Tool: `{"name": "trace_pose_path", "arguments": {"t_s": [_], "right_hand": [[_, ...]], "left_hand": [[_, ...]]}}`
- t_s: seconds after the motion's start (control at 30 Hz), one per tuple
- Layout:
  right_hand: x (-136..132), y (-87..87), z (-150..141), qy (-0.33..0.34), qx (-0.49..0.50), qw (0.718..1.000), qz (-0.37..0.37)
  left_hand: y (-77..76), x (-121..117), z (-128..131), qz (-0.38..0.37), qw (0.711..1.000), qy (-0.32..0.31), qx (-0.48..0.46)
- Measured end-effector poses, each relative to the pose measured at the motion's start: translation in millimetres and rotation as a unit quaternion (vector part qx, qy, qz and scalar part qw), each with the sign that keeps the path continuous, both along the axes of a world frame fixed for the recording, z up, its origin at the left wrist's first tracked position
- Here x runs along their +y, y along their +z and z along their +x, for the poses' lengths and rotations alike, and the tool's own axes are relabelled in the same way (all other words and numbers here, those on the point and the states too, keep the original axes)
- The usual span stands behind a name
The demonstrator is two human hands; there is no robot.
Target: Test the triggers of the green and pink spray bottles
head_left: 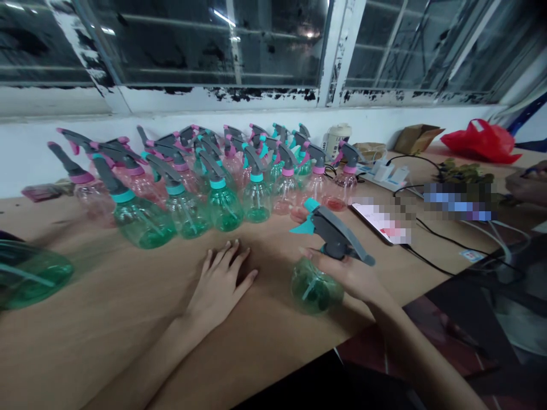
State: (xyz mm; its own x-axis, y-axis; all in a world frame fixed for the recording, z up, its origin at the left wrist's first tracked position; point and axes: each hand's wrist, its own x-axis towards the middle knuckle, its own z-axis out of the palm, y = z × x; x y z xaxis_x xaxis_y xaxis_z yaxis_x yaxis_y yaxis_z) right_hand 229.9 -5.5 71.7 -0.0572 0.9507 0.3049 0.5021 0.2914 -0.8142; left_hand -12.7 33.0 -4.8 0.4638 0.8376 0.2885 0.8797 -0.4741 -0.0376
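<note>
My right hand (342,270) is wrapped round the neck of a green spray bottle (315,293) with a grey and turquoise trigger head. This bottle is held over the table near its front edge, its nozzle pointing left. My left hand (224,273) lies flat on the brown tabletop (260,341), palm down, fingers spread, holding nothing. Behind both hands stand rows of clear green spray bottles (226,208) and pink spray bottles (285,193), several of each, with grey trigger heads. Another green bottle (36,279) is cut off by the left edge of the picture.
A phone (380,222) lies right of the bottles, its cable running across the table. Farther right are a white power strip (387,175), a brown paper bag (416,139) and a red plastic bag (481,142). Another person's hand (530,182) shows at the right edge.
</note>
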Motion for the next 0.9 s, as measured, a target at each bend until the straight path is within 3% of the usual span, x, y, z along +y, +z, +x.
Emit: {"name": "trace_pose_path", "arguments": {"t_s": [0.43, 0.63, 0.9], "right_hand": [[-0.6, 1.5, -4.6, -0.013, 0.032, 0.999, -0.002], [3.7, -1.2, -5.3, 0.019, 0.074, 0.997, 0.013], [0.6, 0.2, -7.2, -0.001, 0.042, 0.999, -0.009]], "left_hand": [[-1.3, -0.1, 0.4, -0.002, 1.000, 0.009, -0.006], [-0.2, -0.4, 0.6, -0.002, 1.000, 0.007, -0.002], [-2.4, 0.8, -0.2, -0.003, 1.000, 0.009, 0.008]]}}
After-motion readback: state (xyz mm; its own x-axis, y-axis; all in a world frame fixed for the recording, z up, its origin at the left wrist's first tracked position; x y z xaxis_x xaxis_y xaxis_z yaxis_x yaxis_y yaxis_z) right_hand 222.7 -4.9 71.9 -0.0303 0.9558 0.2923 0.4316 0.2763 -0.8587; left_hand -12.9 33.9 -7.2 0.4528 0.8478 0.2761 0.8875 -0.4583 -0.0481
